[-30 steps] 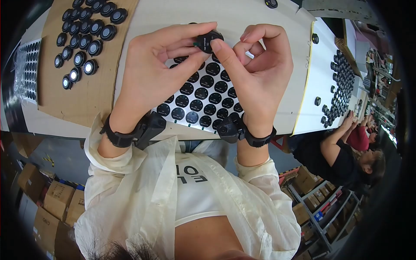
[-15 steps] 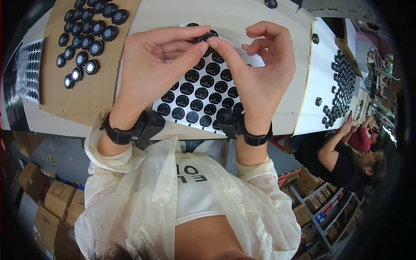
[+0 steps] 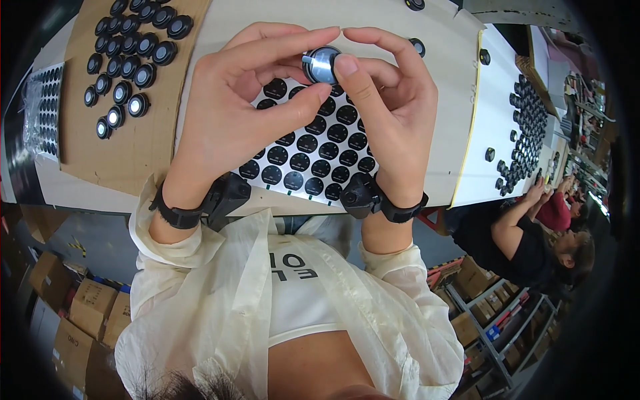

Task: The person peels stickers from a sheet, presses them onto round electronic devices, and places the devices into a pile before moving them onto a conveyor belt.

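Between both hands I hold a small round black part [image 3: 319, 64], its shiny silvery face turned up and catching the light. The fingers of my left hand [image 3: 257, 100] curve around its left side, with the thumb near its lower edge. My right hand [image 3: 392, 100] has its thumb on the right side of the face and its fingers curled behind. Below the hands lies a white sheet of round black dial stickers [image 3: 299, 162], partly covered by my left hand and the part.
Several round black parts [image 3: 142, 75] stand on brown cardboard [image 3: 133, 153] at left. A wrapped sticker sheet [image 3: 48, 110] lies beyond its left edge. One black part [image 3: 418, 47] sits past my right hand. More black parts [image 3: 527, 133] crowd the right-hand table, where a person [image 3: 513, 233] works.
The part has tilted from nearly edge-on to showing its shiny face. My right fingers have closed in around it, and a black part behind that hand has come into view.
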{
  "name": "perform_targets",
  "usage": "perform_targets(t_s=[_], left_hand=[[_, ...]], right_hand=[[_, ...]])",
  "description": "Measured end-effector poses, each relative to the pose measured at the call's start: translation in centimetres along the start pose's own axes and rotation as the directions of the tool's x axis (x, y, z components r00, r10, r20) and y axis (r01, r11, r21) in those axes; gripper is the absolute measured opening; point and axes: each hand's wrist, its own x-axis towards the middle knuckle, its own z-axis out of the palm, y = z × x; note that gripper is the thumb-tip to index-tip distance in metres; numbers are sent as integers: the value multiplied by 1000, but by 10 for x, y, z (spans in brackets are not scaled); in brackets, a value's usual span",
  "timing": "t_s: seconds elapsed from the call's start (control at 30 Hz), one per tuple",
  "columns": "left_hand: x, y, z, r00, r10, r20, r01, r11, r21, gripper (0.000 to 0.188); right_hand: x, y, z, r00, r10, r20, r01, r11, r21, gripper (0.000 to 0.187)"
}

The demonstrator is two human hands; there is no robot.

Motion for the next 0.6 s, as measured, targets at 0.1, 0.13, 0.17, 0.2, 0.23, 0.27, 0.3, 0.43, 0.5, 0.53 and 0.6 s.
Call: perform_targets(t_s=[0.1,0.13,0.17,0.2,0.23,0.27,0.3,0.43,0.5,0.53,0.6], left_hand=[[1,1,1,999,36,-6,-36,999,-27,45],[2,2,1,999,36,-5,-36,999,-27,45],[2,5,2,999,-24,-27,21,995,-96,44],[2,7,2,996,-83,-44,75,983,-165,43],[3,8,1,988,-143,-57,126,964,-235,41],[3,8,1,988,-141,-57,124,964,-234,41],[5,8,0,985,-158,-76,134,958,-255,38],[5,9,-3,986,-125,-114,99,973,-209,30],[4,10,-4,995,14,-100,-17,999,-28,27],[1,11,-4,994,18,-107,-21,1000,-19,27],[-6,15,-3,995,48,-92,-31,984,176,30]], right_hand=[[0,-1,0,1000,17,-1,-17,1000,25,31],[-1,-1,0,1000,14,-5,-14,999,40,31],[-1,-1,0,1000,12,-8,-11,998,54,31],[-1,0,1,1000,8,-11,-7,998,69,31],[-1,1,2,1000,6,-10,-6,998,68,31],[-1,4,2,1000,-20,-3,20,997,69,32],[0,6,4,999,-47,3,47,996,71,32],[0,5,8,997,-76,15,74,994,82,29],[-1,2,10,996,-82,20,80,993,90,28],[-2,1,10,998,-62,8,61,995,76,26],[-4,-2,10,1000,-26,-8,26,998,56,22]])
